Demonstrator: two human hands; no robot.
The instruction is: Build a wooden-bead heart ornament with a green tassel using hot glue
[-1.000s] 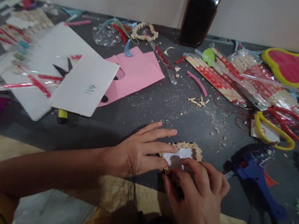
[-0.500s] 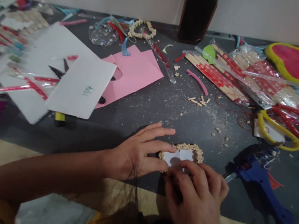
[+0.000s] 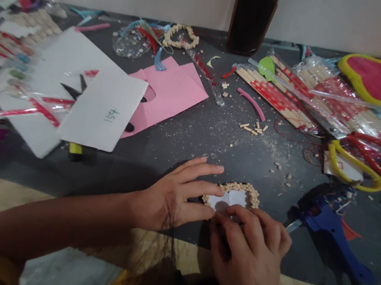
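Note:
A small white paper piece (image 3: 238, 198), edged with a raised rim of beige wooden bits (image 3: 252, 192), lies on the dark table close to me. My left hand (image 3: 176, 194) rests flat at its left side, fingers spread, with fingertips touching the rim and paper. Thumb and fingers of my right hand (image 3: 250, 251) are pinched together at the lower edge of the piece. Whatever sits between those fingers is hidden, and the hand covers the lower right of the rim. A blue glue gun (image 3: 331, 231) lies just right of my right hand.
Red-and-yellow-handled scissors (image 3: 357, 159) and bagged wooden sticks (image 3: 276, 96) lie at the right. Cut stick bits (image 3: 252, 129) are scattered mid-table. Pink paper (image 3: 174, 88) and a white card (image 3: 104, 110) lie left. A beige ring (image 3: 166, 40) and a dark upright object (image 3: 253, 16) stand farther back.
My right fingertips have shifted very slightly at the lower edge of the paper piece. My left hand stays almost where it was.

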